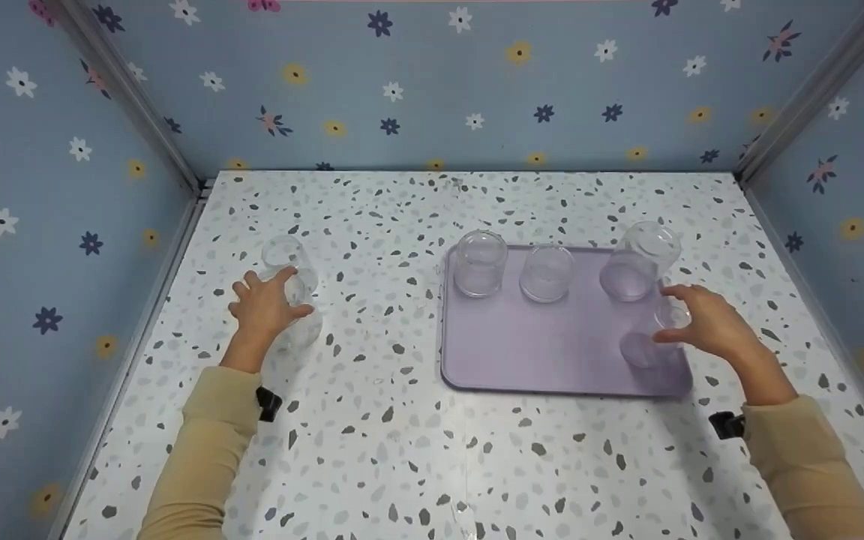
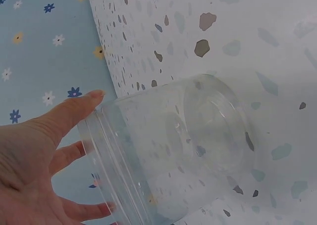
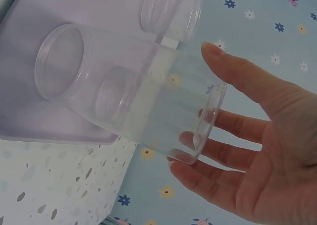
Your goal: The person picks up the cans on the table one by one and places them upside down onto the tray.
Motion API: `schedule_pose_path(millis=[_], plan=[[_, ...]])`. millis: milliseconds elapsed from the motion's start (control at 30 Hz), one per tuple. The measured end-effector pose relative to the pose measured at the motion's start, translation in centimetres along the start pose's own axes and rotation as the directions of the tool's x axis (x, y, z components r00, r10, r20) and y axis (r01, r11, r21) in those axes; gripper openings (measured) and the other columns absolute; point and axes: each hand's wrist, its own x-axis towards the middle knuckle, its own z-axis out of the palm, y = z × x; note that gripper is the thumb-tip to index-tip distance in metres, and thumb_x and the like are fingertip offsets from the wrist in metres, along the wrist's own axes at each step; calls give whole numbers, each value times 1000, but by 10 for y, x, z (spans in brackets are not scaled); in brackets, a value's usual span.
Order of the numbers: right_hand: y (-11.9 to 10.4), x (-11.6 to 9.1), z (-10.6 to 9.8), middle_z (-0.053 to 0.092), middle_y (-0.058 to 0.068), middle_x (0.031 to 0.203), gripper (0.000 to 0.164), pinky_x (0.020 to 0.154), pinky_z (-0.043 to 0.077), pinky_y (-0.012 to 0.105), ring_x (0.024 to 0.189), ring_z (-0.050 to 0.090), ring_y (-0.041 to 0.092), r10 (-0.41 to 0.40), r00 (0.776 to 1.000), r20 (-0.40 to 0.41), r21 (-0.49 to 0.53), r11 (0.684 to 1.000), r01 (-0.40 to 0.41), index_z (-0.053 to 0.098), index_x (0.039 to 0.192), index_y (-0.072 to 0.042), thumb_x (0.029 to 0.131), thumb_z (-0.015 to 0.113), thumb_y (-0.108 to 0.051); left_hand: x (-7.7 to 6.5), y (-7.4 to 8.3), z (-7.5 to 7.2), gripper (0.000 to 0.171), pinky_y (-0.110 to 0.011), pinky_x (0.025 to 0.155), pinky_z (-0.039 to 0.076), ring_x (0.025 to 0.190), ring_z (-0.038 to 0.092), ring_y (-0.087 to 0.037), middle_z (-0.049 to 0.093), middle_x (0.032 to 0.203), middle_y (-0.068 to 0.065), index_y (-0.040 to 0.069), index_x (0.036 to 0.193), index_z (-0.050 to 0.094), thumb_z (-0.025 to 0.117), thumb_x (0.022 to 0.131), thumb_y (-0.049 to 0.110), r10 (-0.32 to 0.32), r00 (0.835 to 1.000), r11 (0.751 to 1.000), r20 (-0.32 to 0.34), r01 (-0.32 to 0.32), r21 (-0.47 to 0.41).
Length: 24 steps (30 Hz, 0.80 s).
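Observation:
On the left, a clear cylindrical jar [image 1: 303,328] stands on the speckled table beside another clear jar [image 1: 287,253]. My left hand [image 1: 263,304] spreads its thumb and fingers around the top of the nearer one. The left wrist view shows the thumb tip right at the ringed rim of this jar [image 2: 163,140]. On the right, a clear jar [image 1: 642,352] stands on a purple tray [image 1: 537,352], near its right front corner. Around its top my right hand [image 1: 709,322] is spread. In the right wrist view the thumb is apart from that jar [image 3: 143,96], its fingers behind the upper end.
Along the tray's back edge stand three more clear jars: one at the left [image 1: 481,262], one near the middle [image 1: 547,274] and one at the right [image 1: 638,262]. Blue flowered panels [image 1: 432,90] enclose the table [image 1: 372,450] at the back and sides.

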Motion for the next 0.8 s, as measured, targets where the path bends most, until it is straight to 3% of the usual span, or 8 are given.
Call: schedule_pose_path(millis=[300,800], plan=[[-2,-2,-1,41,35,117,72,84,33,57,105,39,49,18,1000,9,0,1000,-18,41,123,11,68,75,-21,1,0,1,68,-64,78,29,111,23,-53,25,121,-39,10,134,36,67,77,30,-21,1000,1000,-1,21,-5],[-11,-7,-7,40,34,117,68,86,31,57,107,37,47,-25,997,-68,10,1000,25,44,120,11,69,75,-21,3,-1,-2,69,-64,76,32,108,25,-53,26,118,-40,8,134,35,64,78,35,-34,999,999,4,34,4]])
